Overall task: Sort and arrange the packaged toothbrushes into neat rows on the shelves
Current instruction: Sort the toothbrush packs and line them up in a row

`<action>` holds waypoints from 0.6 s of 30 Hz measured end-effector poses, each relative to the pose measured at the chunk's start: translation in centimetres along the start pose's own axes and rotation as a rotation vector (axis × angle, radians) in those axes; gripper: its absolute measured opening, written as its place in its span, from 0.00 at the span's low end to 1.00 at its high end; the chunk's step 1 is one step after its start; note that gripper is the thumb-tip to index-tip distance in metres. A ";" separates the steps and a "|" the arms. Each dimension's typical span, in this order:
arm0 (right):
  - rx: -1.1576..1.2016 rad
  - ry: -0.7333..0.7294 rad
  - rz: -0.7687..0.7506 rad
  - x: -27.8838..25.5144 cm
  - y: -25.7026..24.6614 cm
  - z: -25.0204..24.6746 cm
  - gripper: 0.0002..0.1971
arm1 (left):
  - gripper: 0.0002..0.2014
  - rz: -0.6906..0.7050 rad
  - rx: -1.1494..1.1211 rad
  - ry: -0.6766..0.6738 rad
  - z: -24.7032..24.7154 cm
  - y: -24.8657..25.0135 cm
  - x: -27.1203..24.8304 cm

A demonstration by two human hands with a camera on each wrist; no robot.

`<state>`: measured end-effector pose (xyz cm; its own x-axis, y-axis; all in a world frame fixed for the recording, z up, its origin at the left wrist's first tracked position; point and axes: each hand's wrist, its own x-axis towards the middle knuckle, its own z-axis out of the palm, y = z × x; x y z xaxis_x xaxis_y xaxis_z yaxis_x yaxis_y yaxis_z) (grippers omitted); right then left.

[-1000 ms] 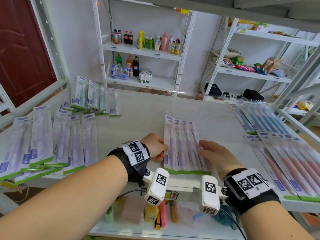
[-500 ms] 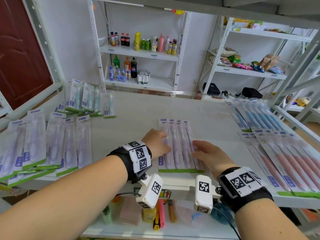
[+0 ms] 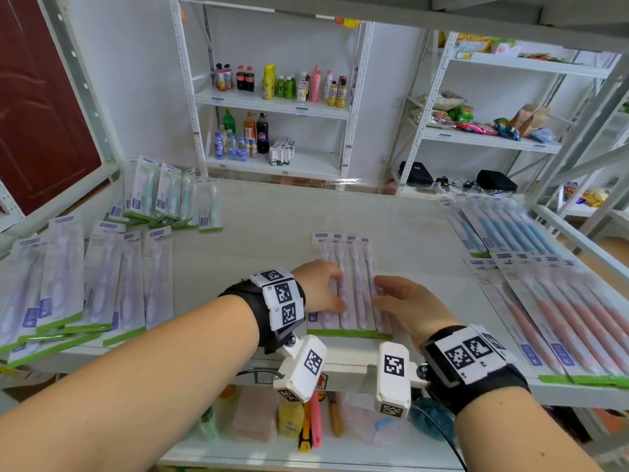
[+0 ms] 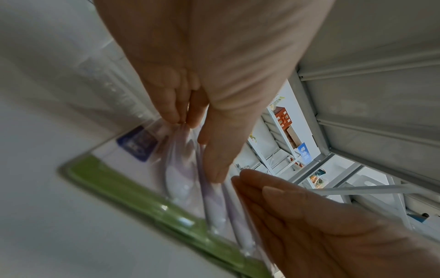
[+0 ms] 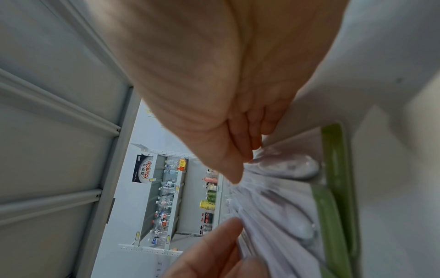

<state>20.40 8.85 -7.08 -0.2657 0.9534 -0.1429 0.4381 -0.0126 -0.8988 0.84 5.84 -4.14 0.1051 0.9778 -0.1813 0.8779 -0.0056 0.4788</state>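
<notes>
A row of several overlapping purple toothbrush packs with green bottom strips lies flat mid-shelf, near the front edge. My left hand rests against the row's left side, its fingertips and thumb touching the clear blisters. My right hand lies with straight fingers along the row's right side. In the left wrist view my left hand presses down on the packs, with the right hand's flat fingers close beside it. The right wrist view has my right hand touching the purple packs.
On the white shelf more purple packs fan out at the left, teal packs at back left, blue packs and pink packs at the right. A lower shelf holds small toiletries. Bottle racks stand behind.
Both hands have slid closer together over the purple packs, and the row between them looks narrower. The head view has shifted slightly.
</notes>
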 end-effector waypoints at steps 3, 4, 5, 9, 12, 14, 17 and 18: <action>-0.013 0.014 -0.005 0.0 0.0 0.0 0.22 | 0.34 -0.006 -0.012 0.000 -0.1 0.0 0.1; -0.014 0.019 -0.006 0.0 -0.1 -0.1 0.22 | 0.34 -0.008 -0.020 0.006 0.0 0.0 0.0; -0.011 0.026 -0.006 0.0 -0.1 -0.2 0.22 | 0.34 -0.010 -0.032 0.020 0.0 0.0 0.0; 0.055 0.072 0.015 0.2 -0.3 -0.4 0.21 | 0.31 -0.011 -0.082 0.097 -0.2 -0.6 -0.6; 0.084 0.097 0.028 0.2 -0.9 -0.2 0.19 | 0.29 -0.032 -0.135 0.132 -0.9 -1.6 -1.6; 0.088 0.114 0.011 0.2 -1.7 0.4 0.19 | 0.27 -0.046 -0.178 0.176 -1.7 -2.5 -2.5; 0.064 0.129 -0.071 0.2 -3.8 1.9 0.19 | 0.22 -0.092 -0.237 0.276 -3.1 -4.4 -4.0; 0.062 0.123 -0.103 0.3 -4.7 2.6 0.18 | 0.21 -0.114 -0.261 0.316 -3.6 -5.2 -4.6</action>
<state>15.99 8.41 -3.99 -0.1981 0.9802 -0.0001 0.3594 0.0726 -0.9304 -5.91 2.09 -2.66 -0.1699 0.9854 0.0073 0.7233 0.1197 0.6800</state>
